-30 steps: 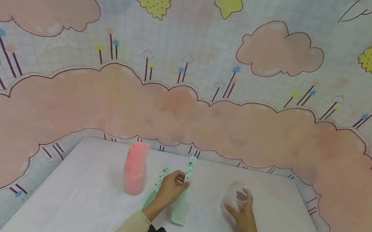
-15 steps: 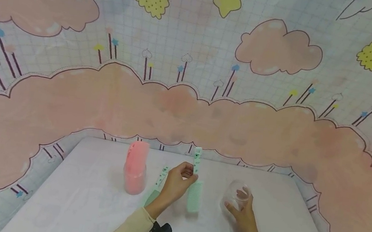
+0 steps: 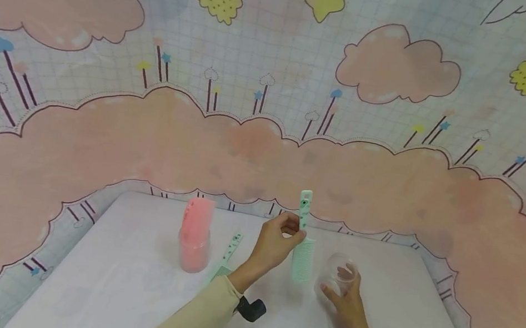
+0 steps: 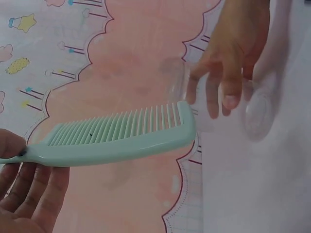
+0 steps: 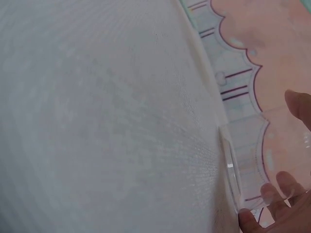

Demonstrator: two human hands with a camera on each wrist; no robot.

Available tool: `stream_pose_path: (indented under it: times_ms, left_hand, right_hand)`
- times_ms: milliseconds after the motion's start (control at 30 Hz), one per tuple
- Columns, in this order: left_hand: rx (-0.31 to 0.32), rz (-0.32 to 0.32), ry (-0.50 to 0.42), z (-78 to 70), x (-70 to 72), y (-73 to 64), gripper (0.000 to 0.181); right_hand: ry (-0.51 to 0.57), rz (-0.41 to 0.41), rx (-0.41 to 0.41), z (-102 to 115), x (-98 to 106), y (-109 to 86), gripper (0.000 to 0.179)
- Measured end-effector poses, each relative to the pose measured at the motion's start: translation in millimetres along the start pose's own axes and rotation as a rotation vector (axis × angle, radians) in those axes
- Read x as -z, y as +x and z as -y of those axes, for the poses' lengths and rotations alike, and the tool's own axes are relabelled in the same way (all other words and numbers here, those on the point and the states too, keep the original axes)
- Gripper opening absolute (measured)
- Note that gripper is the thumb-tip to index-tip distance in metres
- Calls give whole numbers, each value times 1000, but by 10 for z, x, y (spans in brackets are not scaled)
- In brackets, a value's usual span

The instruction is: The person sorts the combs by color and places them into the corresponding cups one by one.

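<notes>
My left hand (image 3: pixel 277 240) pinches the handle of a mint-green comb (image 3: pixel 302 260), held above the table with its toothed end down. In the left wrist view the comb's teeth (image 4: pixel 116 128) show in full, and thumb and fingers meet on the handle. To the right, a clear plastic cup (image 3: pixel 330 275) stands on the table. Around its side curl the fingers and thumb of my right hand (image 3: pixel 350 305). The right wrist view catches the cup's wall (image 5: pixel 243 158) and base edge against the white surface. A gap separates comb and cup.
Another mint-green comb (image 3: pixel 232 247) lies on the white table (image 3: pixel 106 276), partly behind the left forearm. Left of it, a pink comb-like item (image 3: pixel 197 219) stands in a second clear cup (image 3: pixel 191 266). A patterned cloth backdrop (image 3: pixel 244 150) rises behind the table.
My left hand has lifted the mint-green comb off the table and carried it up and right, closer to the clear cup. The right hand and its cup have stayed in place.
</notes>
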State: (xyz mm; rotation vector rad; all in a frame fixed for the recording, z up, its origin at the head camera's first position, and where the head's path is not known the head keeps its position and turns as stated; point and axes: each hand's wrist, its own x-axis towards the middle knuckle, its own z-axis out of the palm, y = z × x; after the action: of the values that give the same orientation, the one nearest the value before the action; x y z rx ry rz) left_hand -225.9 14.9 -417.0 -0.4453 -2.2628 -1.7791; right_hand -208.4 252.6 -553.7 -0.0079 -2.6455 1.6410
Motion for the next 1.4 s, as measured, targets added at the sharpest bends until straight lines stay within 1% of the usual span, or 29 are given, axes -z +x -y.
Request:
stream_pose_path:
  times_ms: [133, 200, 433, 567, 667, 800, 933, 1033, 1267, 1400]
  left_hand:
    - [-40, 5, -9, -68, -59, 74, 18]
    - [-50, 4, -10, -94, -94, 108, 18]
    - [-51, 9, -7, -169, -218, 245, 16]
    - [-54, -9, -12, -191, -282, 320, 15]
    - [-32, -6, -31, -196, -335, 356, 15]
    - [3, 13, -58, -169, -427, 377, 17]
    - [43, -2, -73, -111, -537, 393, 16]
    - [65, -12, -63, -59, -619, 396, 15]
    - [64, 12, -29, 38, -776, 350, 13]
    - [79, 23, -17, 93, -826, 329, 13]
  right_hand:
    - [8, -4, 9, 15, -11, 7, 96]
    - [8, -6, 14, 23, -15, 3, 95]
    - [8, -12, 15, 39, -13, 0, 94]
    - [16, -7, 29, 36, -24, 31, 94]
    - [14, -10, 29, 38, -32, 52, 94]
    - [12, -16, 3, 42, -28, 36, 95]
    - [13, -15, -8, 39, -20, 12, 96]
    - [11, -17, -8, 36, -20, 15, 98]
    - [31, 1, -43, 51, -12, -14, 107]
    - [44, 2, -17, 48, -21, -15, 107]
